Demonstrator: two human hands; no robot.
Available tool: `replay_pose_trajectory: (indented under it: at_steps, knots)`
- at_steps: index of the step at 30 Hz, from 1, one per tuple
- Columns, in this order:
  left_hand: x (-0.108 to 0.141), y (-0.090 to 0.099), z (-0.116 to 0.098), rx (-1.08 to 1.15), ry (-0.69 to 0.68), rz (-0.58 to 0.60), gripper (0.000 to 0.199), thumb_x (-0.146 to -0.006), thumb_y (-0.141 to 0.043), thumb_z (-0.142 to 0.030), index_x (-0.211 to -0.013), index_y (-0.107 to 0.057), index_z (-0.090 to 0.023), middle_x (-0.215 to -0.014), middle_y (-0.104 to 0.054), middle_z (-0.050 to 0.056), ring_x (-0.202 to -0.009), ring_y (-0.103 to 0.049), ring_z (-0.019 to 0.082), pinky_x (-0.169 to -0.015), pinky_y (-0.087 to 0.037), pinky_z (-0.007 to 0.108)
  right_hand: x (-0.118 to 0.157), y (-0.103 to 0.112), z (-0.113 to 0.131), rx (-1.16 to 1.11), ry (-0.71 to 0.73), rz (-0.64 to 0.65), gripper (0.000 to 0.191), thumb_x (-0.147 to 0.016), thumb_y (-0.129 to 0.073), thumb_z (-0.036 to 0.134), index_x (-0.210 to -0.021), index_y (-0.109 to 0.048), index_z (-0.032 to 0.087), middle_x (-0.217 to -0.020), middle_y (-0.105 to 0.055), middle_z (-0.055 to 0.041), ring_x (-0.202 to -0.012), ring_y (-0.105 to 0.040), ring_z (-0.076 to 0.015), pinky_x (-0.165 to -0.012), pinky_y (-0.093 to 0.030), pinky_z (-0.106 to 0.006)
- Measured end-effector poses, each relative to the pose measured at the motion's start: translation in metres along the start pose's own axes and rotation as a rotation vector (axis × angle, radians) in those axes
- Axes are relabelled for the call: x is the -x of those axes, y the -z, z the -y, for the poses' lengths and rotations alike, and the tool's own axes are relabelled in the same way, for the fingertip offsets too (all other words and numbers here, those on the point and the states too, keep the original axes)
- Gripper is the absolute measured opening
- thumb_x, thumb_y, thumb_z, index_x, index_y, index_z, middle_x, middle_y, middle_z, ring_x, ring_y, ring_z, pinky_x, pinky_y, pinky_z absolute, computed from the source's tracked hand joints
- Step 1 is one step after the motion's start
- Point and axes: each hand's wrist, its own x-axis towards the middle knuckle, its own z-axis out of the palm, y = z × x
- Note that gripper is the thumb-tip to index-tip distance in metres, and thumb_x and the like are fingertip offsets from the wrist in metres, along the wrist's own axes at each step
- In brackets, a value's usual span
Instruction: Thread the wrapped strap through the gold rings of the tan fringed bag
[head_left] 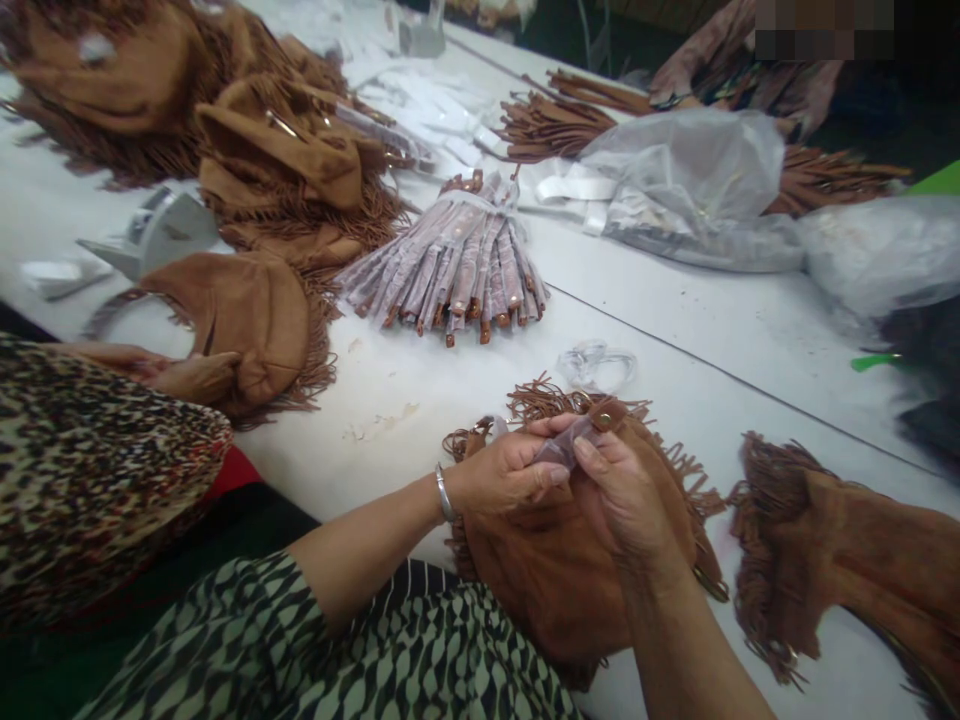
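My left hand, with a silver bracelet at the wrist, pinches the plastic-wrapped part of a brown strap. My right hand grips the same strap close to its bare brown end, where a round metal stud shows. Both hands are closed and nearly meet. Beneath them a brown suede fringed bag lies against the table edge, its fringe spread out at the far side. A loop of clear plastic lies just beyond the bag.
A tied bundle of wrapped straps stands mid-table. Fringed bags are piled at the back left; another bag lies right. On my left a co-worker's hand holds a bag. Plastic bags and a tape dispenser sit farther off.
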Motion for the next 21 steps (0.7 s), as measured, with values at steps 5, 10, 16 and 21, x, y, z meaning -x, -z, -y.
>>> replay_pose_trajectory:
  at_steps: [5, 10, 16, 21]
  knots:
    - [-0.002, -0.002, 0.005, 0.269, 0.088, -0.067, 0.041, -0.083, -0.055, -0.053, -0.075, -0.052, -0.012, -0.054, -0.049, -0.004, -0.044, -0.043, 0.005, -0.043, -0.032, 0.018, -0.009, -0.008, 0.015, -0.027, -0.059, 0.020, 0.025, -0.081, -0.064, 0.032, -0.104, -0.066, 0.022, -0.099, -0.071, -0.0062, -0.088, -0.065, -0.0190, -0.080, -0.052, -0.032]
    - [-0.005, 0.000, 0.000, 0.560, 0.121, 0.031, 0.038, -0.080, -0.062, -0.047, -0.070, -0.050, -0.013, -0.045, -0.045, -0.005, -0.039, -0.044, 0.007, -0.043, -0.036, 0.019, -0.023, -0.005, 0.020, -0.151, -0.080, 0.192, 0.039, -0.083, -0.058, 0.049, -0.110, -0.067, 0.022, -0.103, -0.070, -0.0071, -0.099, -0.063, -0.0227, -0.090, -0.049, -0.038]
    - [-0.015, 0.007, -0.005, 0.473, 0.032, -0.043, 0.038, -0.076, -0.067, -0.048, -0.087, -0.047, -0.018, -0.055, -0.051, -0.008, -0.037, -0.043, 0.005, -0.041, -0.039, 0.019, -0.050, -0.012, 0.008, -0.185, 0.026, 0.341, 0.036, -0.072, -0.068, 0.055, -0.087, -0.071, 0.022, -0.077, -0.066, -0.0012, -0.080, -0.064, -0.0193, -0.095, -0.046, -0.042]
    - [-0.011, -0.001, -0.006, -0.417, -0.102, -0.658, 0.034, -0.083, -0.057, -0.042, -0.103, -0.054, -0.014, -0.101, -0.060, 0.010, -0.097, -0.056, 0.020, -0.084, -0.047, 0.034, -0.065, -0.006, 0.067, 0.046, 0.117, 0.279, 0.029, -0.072, -0.072, 0.048, -0.066, -0.061, 0.021, -0.063, -0.057, 0.0040, -0.070, -0.061, -0.0146, -0.091, -0.047, -0.041]
